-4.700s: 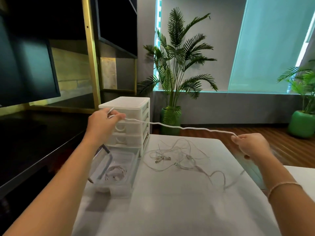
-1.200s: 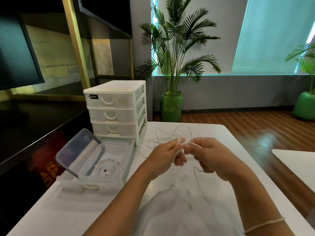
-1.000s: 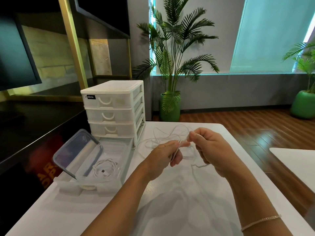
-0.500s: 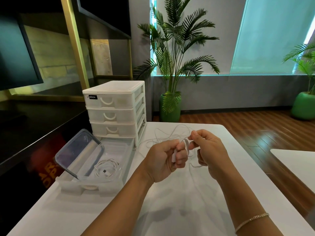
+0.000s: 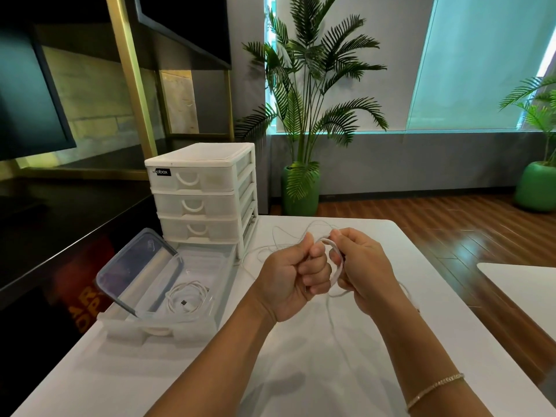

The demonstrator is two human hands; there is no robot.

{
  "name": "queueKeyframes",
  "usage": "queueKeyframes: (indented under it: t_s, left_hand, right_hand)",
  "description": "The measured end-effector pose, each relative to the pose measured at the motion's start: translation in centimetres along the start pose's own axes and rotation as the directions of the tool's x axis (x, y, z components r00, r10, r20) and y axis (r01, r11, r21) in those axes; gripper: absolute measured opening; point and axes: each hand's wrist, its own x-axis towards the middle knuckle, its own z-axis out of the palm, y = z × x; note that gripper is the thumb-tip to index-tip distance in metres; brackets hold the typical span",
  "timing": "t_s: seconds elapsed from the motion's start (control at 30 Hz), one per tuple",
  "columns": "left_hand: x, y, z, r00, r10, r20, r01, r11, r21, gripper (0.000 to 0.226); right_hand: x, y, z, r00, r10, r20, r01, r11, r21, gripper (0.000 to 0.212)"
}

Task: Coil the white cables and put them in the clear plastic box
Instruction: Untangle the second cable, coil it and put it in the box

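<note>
Winding a white cable

Mid-frame, my left hand [image 5: 290, 276] is curled tight on the white cable [image 5: 336, 267]; my right hand [image 5: 362, 270] pinches its loop.

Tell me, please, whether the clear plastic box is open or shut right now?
Open. The clear plastic box has its lid tilted up at its left side, and one coiled white cable lies uncovered inside.

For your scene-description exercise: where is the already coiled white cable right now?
In the head view, the coiled cable lies inside the open clear plastic box on the table's left, in front of the white drawer unit.
</note>
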Motion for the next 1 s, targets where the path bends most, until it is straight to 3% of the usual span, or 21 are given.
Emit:
queueKeyframes:
  t_s: [0.07, 0.2, 0.3, 0.4, 0.5, 0.63, 0.7, 0.8, 1.0]
  left_hand:
    - [0.0, 0.3, 0.0, 0.999, 0.038, -0.023, -0.039, 0.998, -0.054, 0.057]
    - [-0.1, 1.5, -0.8, 0.989, 0.139, -0.053, -0.149, 0.91, -0.388, 0.045]
    - [-0.2, 2.1, -1.3, 0.971, 0.219, -0.093, -0.235, 0.815, -0.53, 0.036]
    - [-0.3, 2.7, -1.7, 0.945, 0.249, -0.214, -0.325, 0.793, -0.514, 0.043]
    - [-0.2, 2.9, -1.8, 0.922, 0.268, -0.28, -0.361, 0.856, -0.371, 0.04]
    - [0.1, 1.8, -1.5, 0.895, 0.304, -0.328, -0.281, 0.953, 0.115, 0.033]
    - [-0.1, 1.4, -0.9, 0.886, 0.338, -0.317, -0.21, 0.903, 0.376, 0.029]
    - [-0.4, 0.9, -0.3, 0.898, 0.335, -0.285, -0.102, 0.789, 0.606, 0.028]
    - [-0.6, 0.6, -0.4, 0.946, 0.25, -0.205, -0.013, 0.663, 0.749, 0.032]
  right_hand:
    - [0.1, 0.0, -0.1, 0.999, -0.022, 0.029, 0.022, 1.0, -0.014, 0.03]
    - [0.0, 0.3, -0.2, 0.986, -0.143, 0.088, 0.159, 0.966, -0.206, 0.027]
    - [0.1, 0.7, 0.1, 0.957, -0.233, 0.175, 0.287, 0.861, -0.421, 0.034]
    - [0.0, 1.1, 0.2, 0.934, -0.212, 0.289, 0.348, 0.725, -0.594, 0.035]
    - [-0.3, 1.3, 0.5, 0.919, -0.151, 0.364, 0.376, 0.615, -0.693, 0.031]
    - [-1.0, 0.9, 1.0, 0.894, -0.081, 0.441, 0.413, 0.531, -0.74, 0.027]
    - [-1.2, 0.7, 1.0, 0.893, -0.076, 0.444, 0.411, 0.542, -0.733, 0.028]
    - [-1.3, 0.3, 0.6, 0.889, -0.084, 0.451, 0.419, 0.548, -0.724, 0.026]
    - [-1.7, -1.2, -1.2, 0.909, -0.111, 0.401, 0.374, 0.642, -0.67, 0.017]
